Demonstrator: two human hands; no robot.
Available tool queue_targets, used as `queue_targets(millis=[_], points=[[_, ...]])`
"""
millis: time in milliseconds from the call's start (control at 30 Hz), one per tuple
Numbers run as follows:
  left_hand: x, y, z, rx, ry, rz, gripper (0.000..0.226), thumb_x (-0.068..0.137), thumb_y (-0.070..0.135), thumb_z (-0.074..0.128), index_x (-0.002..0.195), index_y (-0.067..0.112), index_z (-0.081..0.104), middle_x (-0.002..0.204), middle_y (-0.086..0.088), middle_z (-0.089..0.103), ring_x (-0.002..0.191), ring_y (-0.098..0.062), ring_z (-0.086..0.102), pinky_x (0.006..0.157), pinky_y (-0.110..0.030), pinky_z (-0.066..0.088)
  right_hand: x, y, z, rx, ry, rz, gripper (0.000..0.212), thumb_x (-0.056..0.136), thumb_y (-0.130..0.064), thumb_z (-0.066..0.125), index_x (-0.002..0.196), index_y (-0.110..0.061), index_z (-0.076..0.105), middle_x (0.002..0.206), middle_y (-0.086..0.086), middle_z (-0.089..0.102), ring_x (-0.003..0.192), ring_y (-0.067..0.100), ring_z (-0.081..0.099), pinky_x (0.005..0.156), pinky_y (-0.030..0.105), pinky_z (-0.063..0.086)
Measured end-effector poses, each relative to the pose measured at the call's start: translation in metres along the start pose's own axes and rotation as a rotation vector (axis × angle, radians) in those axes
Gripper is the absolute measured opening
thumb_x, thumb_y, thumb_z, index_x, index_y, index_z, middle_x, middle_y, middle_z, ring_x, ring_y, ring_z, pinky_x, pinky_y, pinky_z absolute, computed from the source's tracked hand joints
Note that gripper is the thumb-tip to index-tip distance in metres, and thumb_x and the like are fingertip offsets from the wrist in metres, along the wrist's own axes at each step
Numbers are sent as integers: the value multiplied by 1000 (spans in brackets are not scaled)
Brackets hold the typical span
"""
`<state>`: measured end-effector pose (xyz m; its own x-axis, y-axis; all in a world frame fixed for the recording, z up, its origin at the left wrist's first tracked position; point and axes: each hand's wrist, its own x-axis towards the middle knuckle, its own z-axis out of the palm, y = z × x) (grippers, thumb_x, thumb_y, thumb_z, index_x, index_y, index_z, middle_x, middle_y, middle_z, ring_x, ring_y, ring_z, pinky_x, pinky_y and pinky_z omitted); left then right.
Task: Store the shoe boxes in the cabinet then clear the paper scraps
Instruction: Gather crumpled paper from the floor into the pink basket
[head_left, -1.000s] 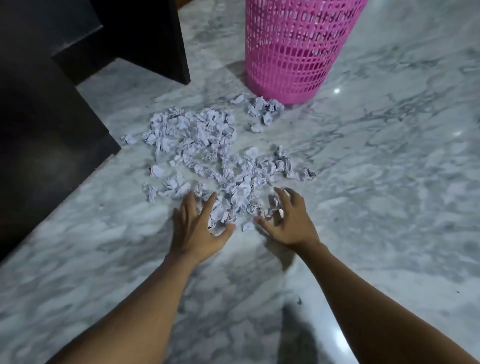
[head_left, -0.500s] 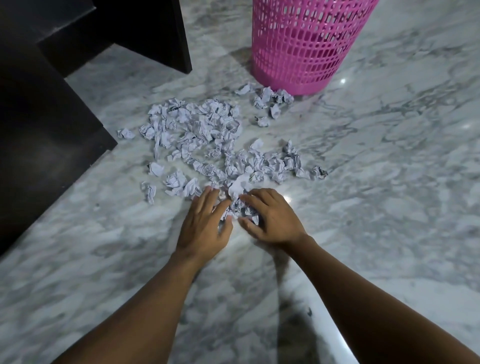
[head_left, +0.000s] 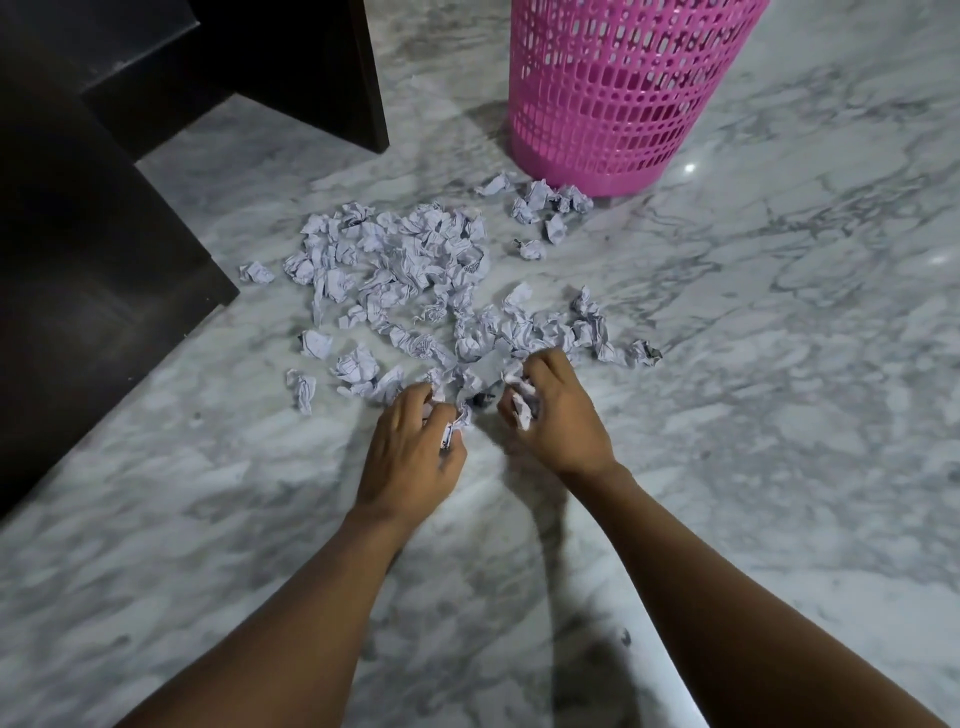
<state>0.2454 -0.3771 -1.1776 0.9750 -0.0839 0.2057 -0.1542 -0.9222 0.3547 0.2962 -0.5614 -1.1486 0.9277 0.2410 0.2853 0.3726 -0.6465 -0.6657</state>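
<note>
Several crumpled white paper scraps (head_left: 410, 270) lie spread over the grey marble floor (head_left: 753, 395). At the near edge of the pile, my left hand (head_left: 410, 457) has its fingers curled round a few scraps. My right hand (head_left: 558, 421) is beside it, gripping a bunch of scraps too. A small cluster of scraps (head_left: 545, 208) lies against the foot of a pink perforated waste basket (head_left: 608, 98). No shoe boxes are in view.
Dark wooden furniture (head_left: 88, 249) fills the left side and upper left corner, with a panel (head_left: 363, 73) reaching down to the floor near the basket. Bare marble floor stretches to the right and toward me.
Both hands went from flat and spread at the pile's edge to curled round scraps. The view has drifted a little forward, toward the pile.
</note>
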Motion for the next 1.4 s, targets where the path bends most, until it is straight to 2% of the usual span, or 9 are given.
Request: queue_targets(millis=[133, 267, 367, 633, 833, 1000, 1133, 1233, 1400], points=[[-4, 1, -3, -41, -61, -78, 24, 80, 23, 64, 103, 17, 62, 137, -16, 46, 113, -32, 56, 89, -37, 49, 40, -2, 15, -165, -130, -90, 41, 83, -25, 64, 110, 6, 62, 128, 22, 55, 114, 38, 55, 91, 43, 52], [-3, -1, -7, -34, -99, -90, 27, 79, 27, 64, 105, 21, 61, 143, -13, 43, 119, -32, 53, 93, -37, 47, 56, 1, 26, -325, -316, -114, 47, 90, -23, 59, 127, 6, 58, 145, 22, 48, 136, 40, 43, 115, 55, 28], [-1, -3, -11, 28, -53, -38, 31, 78, 29, 62, 107, 19, 62, 142, -13, 45, 126, -33, 47, 101, -40, 42, 52, 8, 30, -345, -361, -137, 54, 88, -36, 43, 120, 4, 61, 132, 22, 59, 120, 40, 57, 108, 65, 28], [25, -29, -18, 32, -133, -53, 79, 72, 51, 54, 147, 33, 35, 162, -8, 16, 150, -25, 13, 120, -52, 10, 47, 20, 20, -294, -429, -248, 81, 74, -58, 46, 147, -23, 40, 148, 8, 46, 133, 27, 45, 114, 61, 23], [35, -46, -14, -3, -40, 40, 59, 73, 42, 58, 127, 16, 57, 132, -11, 53, 122, -30, 50, 103, -50, 38, 39, 24, 39, -288, -252, -402, 55, 90, -53, 56, 134, -21, 60, 125, 7, 61, 108, 29, 55, 94, 45, 41], [35, -42, -11, -32, 72, 58, 48, 72, 34, 63, 115, 13, 60, 120, -11, 55, 109, -30, 51, 97, -46, 42, 34, 24, 47, -257, -182, -384, 46, 88, -44, 60, 125, -16, 65, 125, 9, 62, 102, 29, 58, 89, 41, 41], [31, -41, -8, -38, -5, -38, 53, 71, 40, 66, 120, 19, 61, 149, -15, 33, 126, -37, 42, 106, -46, 39, 35, 23, 45, -271, -219, -373, 50, 89, -48, 55, 127, -16, 62, 146, 5, 50, 110, 23, 53, 92, 39, 37], [32, -40, -7, -19, -17, -76, 52, 67, 44, 65, 115, 25, 62, 158, -15, 21, 145, -33, 22, 110, -46, 33, 36, 26, 50, -255, -211, -379, 44, 88, -45, 58, 120, -15, 64, 128, 1, 64, 105, 26, 60, 90, 42, 40], [37, -41, -3, 102, -7, -116, 42, 67, 51, 63, 104, 30, 62, 151, -11, 37, 148, -32, 17, 104, -48, 24, 31, 27, 58, -180, -139, -367, 32, 89, -37, 58, 109, -13, 61, 100, 5, 67, 85, 29, 60, 81, 40, 37]])
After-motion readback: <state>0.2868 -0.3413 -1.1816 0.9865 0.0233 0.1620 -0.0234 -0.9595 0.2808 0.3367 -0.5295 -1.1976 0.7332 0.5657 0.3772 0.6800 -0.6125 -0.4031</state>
